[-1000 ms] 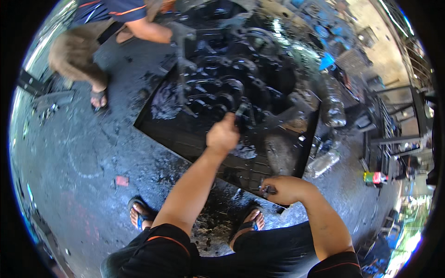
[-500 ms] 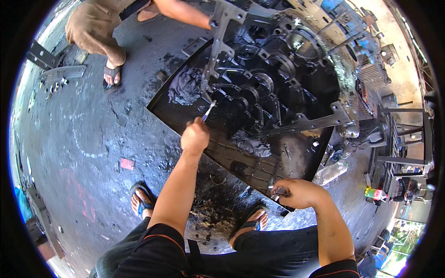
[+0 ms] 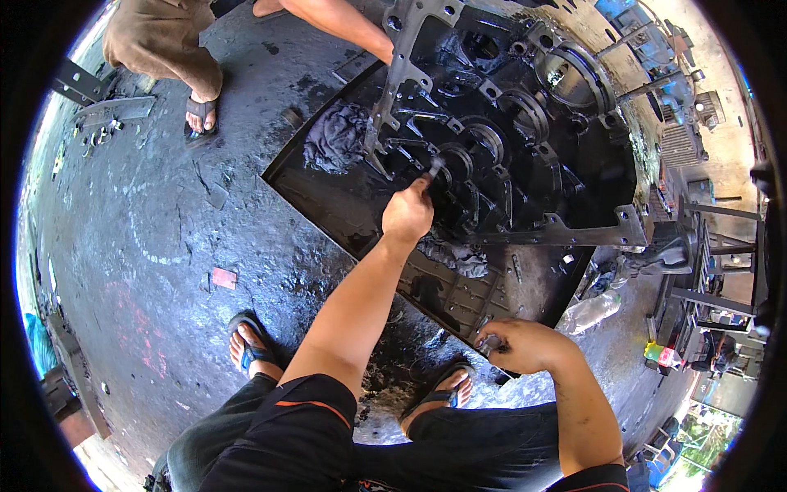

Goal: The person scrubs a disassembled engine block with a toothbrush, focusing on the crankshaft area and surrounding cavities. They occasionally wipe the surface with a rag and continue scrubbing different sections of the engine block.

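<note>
Since the earlier frame, the left hand has reached farther onto the black engine block, which sits in the dark metal tray. It is clenched around a small brush, whose tip touches the block's central bearing saddles just beyond the knuckles. The right hand, at the tray's near corner well apart from the block, is closed on a small dark object that cannot be identified.

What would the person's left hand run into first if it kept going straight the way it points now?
Probably the black engine block. The left hand holds a small brush-like tool aimed up at one of the block's curved saddles; the tip looks at or almost on it, though depth is unclear.
</note>
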A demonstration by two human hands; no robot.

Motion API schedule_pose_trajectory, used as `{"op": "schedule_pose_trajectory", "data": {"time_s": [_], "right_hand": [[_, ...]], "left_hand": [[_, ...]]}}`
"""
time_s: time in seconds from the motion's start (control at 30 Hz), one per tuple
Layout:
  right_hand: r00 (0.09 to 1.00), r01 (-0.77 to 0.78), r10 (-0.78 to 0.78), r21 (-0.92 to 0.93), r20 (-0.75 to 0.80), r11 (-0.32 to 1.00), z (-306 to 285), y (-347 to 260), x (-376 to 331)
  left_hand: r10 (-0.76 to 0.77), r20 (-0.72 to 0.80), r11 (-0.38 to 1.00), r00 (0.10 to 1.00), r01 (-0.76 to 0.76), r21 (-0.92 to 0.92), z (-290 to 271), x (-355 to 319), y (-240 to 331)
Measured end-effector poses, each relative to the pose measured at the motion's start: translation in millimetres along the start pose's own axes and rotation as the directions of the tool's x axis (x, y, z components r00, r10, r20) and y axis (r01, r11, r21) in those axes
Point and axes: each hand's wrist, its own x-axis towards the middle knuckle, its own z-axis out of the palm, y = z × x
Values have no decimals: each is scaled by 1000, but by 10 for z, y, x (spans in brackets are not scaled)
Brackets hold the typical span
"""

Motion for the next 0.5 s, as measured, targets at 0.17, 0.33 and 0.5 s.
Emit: {"op": "schedule_pose_trajectory", "data": {"time_s": [0.17,0.33,0.5], "right_hand": [[1000,-21,20,49,22,999,-11,80,75],[1000,6,-8,68,29,998,-15,138,59],[998,-18,15,58,54,998,-43,170,42]], "left_hand": [[-57,-209,996,976,40,-86,156,-14,102],[34,-354,997,935,-7,76,279,9,143],[60,201,959,978,-112,259,221,170,149]]}}
